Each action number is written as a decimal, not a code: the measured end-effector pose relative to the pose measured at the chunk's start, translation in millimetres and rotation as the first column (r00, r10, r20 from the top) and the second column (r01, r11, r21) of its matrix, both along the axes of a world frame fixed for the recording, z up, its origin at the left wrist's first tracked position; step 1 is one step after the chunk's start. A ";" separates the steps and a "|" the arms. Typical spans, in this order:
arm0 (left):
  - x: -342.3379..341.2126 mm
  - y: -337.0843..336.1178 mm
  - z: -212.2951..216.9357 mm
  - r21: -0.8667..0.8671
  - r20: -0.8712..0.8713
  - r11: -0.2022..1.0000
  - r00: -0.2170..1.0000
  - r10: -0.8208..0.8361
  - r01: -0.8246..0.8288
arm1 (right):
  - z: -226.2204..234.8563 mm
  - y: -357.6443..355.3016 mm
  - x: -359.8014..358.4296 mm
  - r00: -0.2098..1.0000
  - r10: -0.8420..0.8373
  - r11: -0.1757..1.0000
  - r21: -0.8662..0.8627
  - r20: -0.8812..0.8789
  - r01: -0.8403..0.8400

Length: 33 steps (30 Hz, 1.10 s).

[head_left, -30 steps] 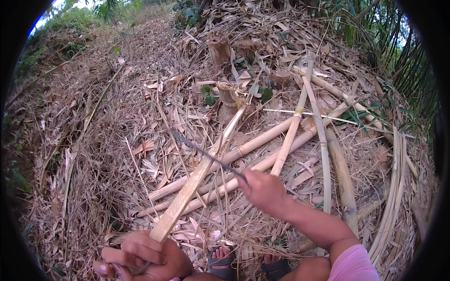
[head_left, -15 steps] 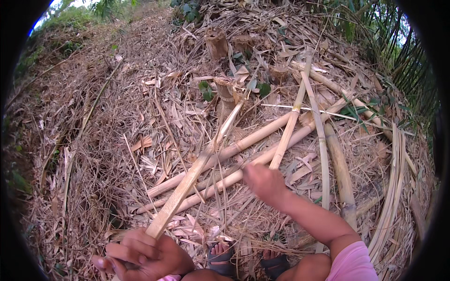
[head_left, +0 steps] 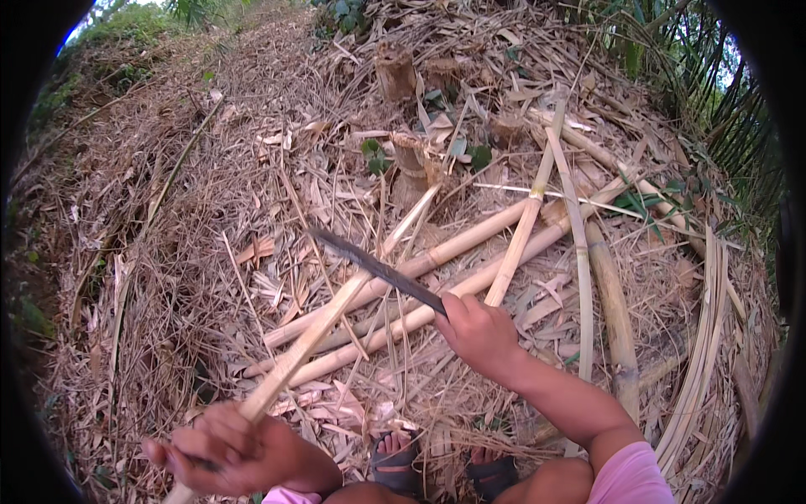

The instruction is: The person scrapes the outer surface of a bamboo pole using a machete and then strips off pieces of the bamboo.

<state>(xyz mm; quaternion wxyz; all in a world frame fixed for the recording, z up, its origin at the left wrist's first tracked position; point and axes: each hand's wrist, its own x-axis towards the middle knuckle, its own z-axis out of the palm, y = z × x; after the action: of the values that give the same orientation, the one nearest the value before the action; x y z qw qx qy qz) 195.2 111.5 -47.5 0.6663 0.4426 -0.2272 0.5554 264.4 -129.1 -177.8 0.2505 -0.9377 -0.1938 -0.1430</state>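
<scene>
The sloping ground (head_left: pixel 210 210) is covered with dry leaf litter; cut bamboo stumps (head_left: pixel 395 71) and green foliage (head_left: pixel 714 101) are seen in daylight.

Two bare forearms, no gloves, no watch, no rings visible. Pink sleeve (head_left: pixel 631 475) on the right upper arm, short, ending above the elbow; a sliver of the same pink fabric (head_left: pixel 281 496) at the lower edge beside the left arm. Left hand (head_left: pixel 231 449) and right hand (head_left: pixel 480 334) uncovered. Dark open-toed sandals (head_left: pixel 396 464) on both feet, broad strap across each, toes showing. Bare knee (head_left: pixel 550 483) at the bottom edge.
</scene>
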 end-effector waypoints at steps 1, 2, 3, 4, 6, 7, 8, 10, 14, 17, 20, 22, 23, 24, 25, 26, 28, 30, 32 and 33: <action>2.2 -7.5 -1.0 0.019 0.064 1.000 0.998 -0.013 0.012 | 1.6 -1.0 -0.9 1.000 0.018 1.000 0.013 0.016 -0.018; 3.9 -12.5 -1.9 0.001 0.078 1.000 0.997 0.024 -0.024 | 2.4 -1.5 -1.0 0.997 0.078 0.997 0.025 -0.006 -0.078; 5.0 -16.7 -4.7 -0.021 0.076 0.998 0.996 0.055 -0.054 | 0.2 -0.5 -2.5 0.994 0.102 0.987 0.126 -0.034 -0.097; 6.9 -15.6 -5.4 -0.009 0.058 0.999 0.997 0.054 -0.054 | -1.8 4.3 -3.3 0.990 0.129 0.967 0.227 -0.060 -0.112; 9.0 -9.4 -2.5 0.024 0.029 0.998 0.998 0.057 -0.058 | 3.3 16.6 -8.8 0.996 0.086 0.960 0.268 -0.017 -0.078; 6.8 -9.8 0.0 0.010 0.033 0.997 0.997 0.076 -0.076 | 16.8 18.4 -12.5 0.987 0.155 0.964 0.215 0.027 -0.158; 3.8 -12.7 1.9 -0.005 0.038 0.996 0.995 0.095 -0.095 | 33.8 19.1 -17.2 0.972 0.227 0.959 0.159 0.067 -0.235; 5.2 -17.5 -5.5 0.001 0.040 0.999 0.998 0.052 -0.052 | 41.4 13.9 -18.0 0.937 0.324 0.937 0.090 0.127 -0.336; 3.8 -19.2 -2.9 0.095 0.039 0.992 0.995 -0.087 0.083 | -25.7 -9.8 35.3 1.000 0.031 0.985 -0.172 0.002 -0.030; 10.1 -10.2 -1.6 0.104 0.025 0.991 0.996 -0.084 0.081 | -14.2 -5.7 35.0 0.999 0.002 1.000 -0.006 -0.046 -0.002; 23.6 -6.8 -3.6 -0.038 0.033 0.999 0.999 0.001 0.000 | 9.5 6.9 19.4 0.991 0.126 0.987 0.090 0.052 -0.131; 19.0 9.2 -14.2 -0.001 -0.021 0.980 0.980 0.197 -0.197 | 23.8 23.1 10.4 0.961 0.236 0.969 0.039 0.142 -0.243; 15.3 35.1 -21.5 0.009 0.047 0.953 0.952 -0.302 0.302 | 24.3 33.2 8.1 0.935 0.304 0.951 0.004 0.181 -0.310; 10.0 51.9 -22.8 -0.111 0.014 0.935 0.941 -0.339 0.338 | 1.6 34.0 22.4 0.912 0.300 0.950 -0.170 0.279 -0.261; 10.7 61.2 -25.4 -0.291 0.062 0.870 0.916 -0.397 0.397 | -23.7 27.7 39.2 0.960 0.242 0.963 -0.154 0.142 -0.220; 13.2 65.2 -26.2 -0.390 0.108 0.810 0.895 -0.433 0.439 | -26.1 25.6 55.9 0.992 -0.005 0.979 -0.205 -0.130 -0.022; 45.8 59.7 -17.2 -0.404 0.095 0.845 0.935 -0.341 0.350 | -34.3 10.8 75.2 0.998 0.070 0.997 -0.031 0.006 -0.070; 80.3 44.2 3.4 -0.137 -0.067 0.990 0.997 0.026 -0.035 | -21.8 14.6 65.3 0.981 -0.085 0.990 0.096 -0.177 0.103; 91.0 43.8 22.5 -0.089 0.004 0.996 1.000 0.017 -0.016 | -18.6 20.6 62.3 0.986 -0.096 0.994 0.033 -0.140 0.102; 86.8 45.0 24.9 -0.160 0.048 0.985 0.997 -0.055 0.062 | -16.8 24.3 59.3 0.988 -0.098 0.995 -0.009 -0.121 0.098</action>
<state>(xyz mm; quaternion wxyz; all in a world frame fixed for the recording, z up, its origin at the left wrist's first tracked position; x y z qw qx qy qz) 282.0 156.5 -22.6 0.7109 0.3682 -0.2089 0.5617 323.7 -104.9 -194.6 0.2533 -0.9534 -0.1319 -0.0975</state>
